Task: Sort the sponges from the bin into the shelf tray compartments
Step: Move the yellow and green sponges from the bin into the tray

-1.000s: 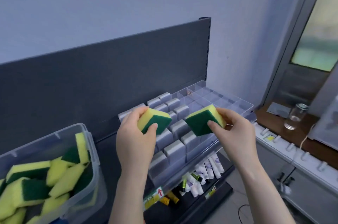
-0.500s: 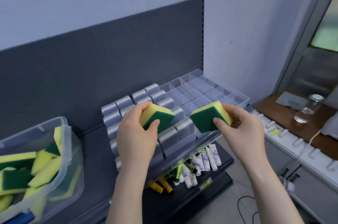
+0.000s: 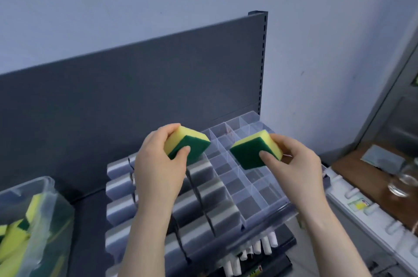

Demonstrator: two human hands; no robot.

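Sponges of yellow foam with a dark green scouring face are in two places: one in each hand above the tray, and a loose heap [image 3: 13, 238] in the clear plastic bin [image 3: 51, 204] at the near left. The left hand [image 3: 158, 170] grips the left sponge [image 3: 187, 143] with its thumb pressed on the green face and its fingers curled round the far yellow edge. It holds the sponge tilted over the tray's middle columns. The right hand [image 3: 294, 168] holds the right sponge [image 3: 253, 152] the same way, thumb on the green side and fingers wrapped behind the yellow side. This sponge is over the compartments on the right. The two sponges are near each other but apart, and neither touches the tray. The clear shelf tray [image 3: 269, 210] slopes down toward the viewer against a dark grey back panel [image 3: 135, 95]. Its left compartments are filled with grey blocks [image 3: 122, 186], and its right ones show bare clear walls. White tubes [image 3: 267, 245] lie on the shelf below. Far right, a blurred glass jar [image 3: 404, 181] stands on a brown surface [image 3: 362, 175].
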